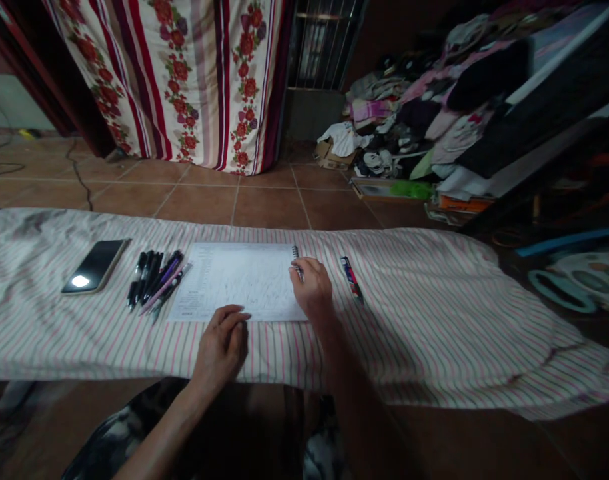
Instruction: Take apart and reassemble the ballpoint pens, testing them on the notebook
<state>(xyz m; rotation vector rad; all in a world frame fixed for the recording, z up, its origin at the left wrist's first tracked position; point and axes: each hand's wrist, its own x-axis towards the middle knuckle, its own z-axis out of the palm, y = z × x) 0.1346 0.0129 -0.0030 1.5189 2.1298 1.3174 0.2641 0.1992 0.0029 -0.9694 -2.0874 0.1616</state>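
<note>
A spiral-bound notebook [224, 280] lies on the striped cloth, its page covered in faint thin marks and its coil at the right edge. My left hand [224, 337] rests at the notebook's lower edge, fingers stretched out with their tips on the page, holding nothing. Over the right edge, beside the coil, my right hand [312, 285] is closed with thumb and fingers together. A small dark piece shows between those fingers; I cannot tell whether it is a pen or part of the coil. To the right of this hand lies a dark pen with red and blue [352, 279].
Several pens and markers [154, 280] lie in a bunch left of the notebook. Farther left is a phone [95, 267] with light reflected on its screen. The striped cloth [434, 320] covers the bench. Beyond it are a floral curtain [184, 80] and heaped clothes [404, 113].
</note>
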